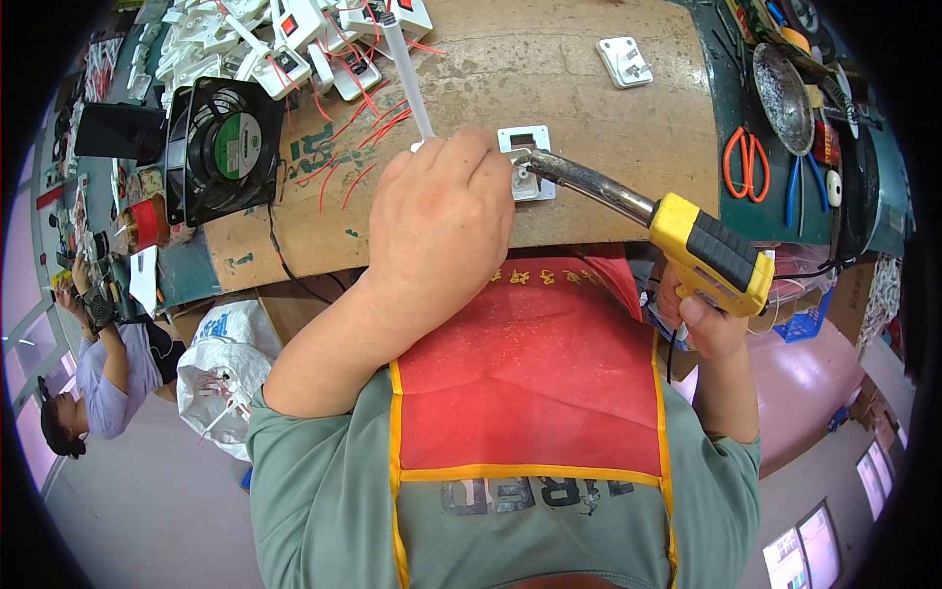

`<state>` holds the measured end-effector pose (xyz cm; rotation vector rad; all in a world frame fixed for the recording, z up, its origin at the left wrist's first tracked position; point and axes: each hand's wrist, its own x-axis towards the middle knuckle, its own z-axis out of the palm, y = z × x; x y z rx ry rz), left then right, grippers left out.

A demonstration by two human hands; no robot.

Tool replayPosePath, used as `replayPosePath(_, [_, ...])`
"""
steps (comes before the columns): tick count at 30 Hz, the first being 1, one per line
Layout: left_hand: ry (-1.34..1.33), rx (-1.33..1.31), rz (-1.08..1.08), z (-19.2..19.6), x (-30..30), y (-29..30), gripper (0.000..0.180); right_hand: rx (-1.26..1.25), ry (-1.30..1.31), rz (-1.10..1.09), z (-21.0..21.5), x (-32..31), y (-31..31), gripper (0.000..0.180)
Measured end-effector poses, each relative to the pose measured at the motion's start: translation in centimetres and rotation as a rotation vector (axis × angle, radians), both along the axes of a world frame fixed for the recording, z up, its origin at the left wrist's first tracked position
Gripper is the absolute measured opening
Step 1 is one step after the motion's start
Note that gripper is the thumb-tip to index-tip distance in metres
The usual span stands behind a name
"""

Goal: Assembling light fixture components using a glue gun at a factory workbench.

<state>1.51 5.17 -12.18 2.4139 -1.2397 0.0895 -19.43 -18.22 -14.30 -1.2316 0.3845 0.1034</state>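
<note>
My right hand [702, 319] grips a yellow and black soldering gun [711, 250] by its handle. The gun's long metal barrel slants left, and its tip meets the inside of a small white plastic housing [535, 187] on the bench. Against that housing's left side, my left hand [437, 211] is closed, knuckles up; its fingertips and whatever they pinch are hidden. A whitish translucent tube [407, 79] rises from just behind this hand, and I cannot tell whether the hand touches it. Loose red wires [358, 137] lie to its left.
White housings with red wires [285, 44] are heaped at the far left, beside a black fan [221, 152]. A white plug casing [625, 62] lies far right. Orange-handled scissors [746, 167], blue-handled pliers [807, 191] and a metal dish [783, 98] sit at right. Another person [113, 368] works at left.
</note>
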Motion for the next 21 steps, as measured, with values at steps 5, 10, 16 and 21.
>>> replayPosePath(5, [-0.003, 0.001, -0.002, 0.0, 0.0, 0.0, 0.009, -0.085, 0.026, -0.14, 0.6, 0.9, 1.6, 0.064])
replayPosePath(10, [0.001, 0.0, 0.001, 0.0, 0.0, 0.1, 0.008, -0.002, 0.004, 0.046, 0.3, 0.2, 0.1, 0.055])
replayPosePath(16, [-0.009, 0.0, 0.0, 0.0, -0.1, -0.2, 0.008, -0.109, 0.008, -0.096, 0.0, 0.3, 1.2, 0.078])
replayPosePath(21, [-0.003, 0.027, -0.002, 0.3, -0.1, -0.3, 0.008, 0.021, -0.043, -0.218, 0.7, -0.3, 0.9, 0.084])
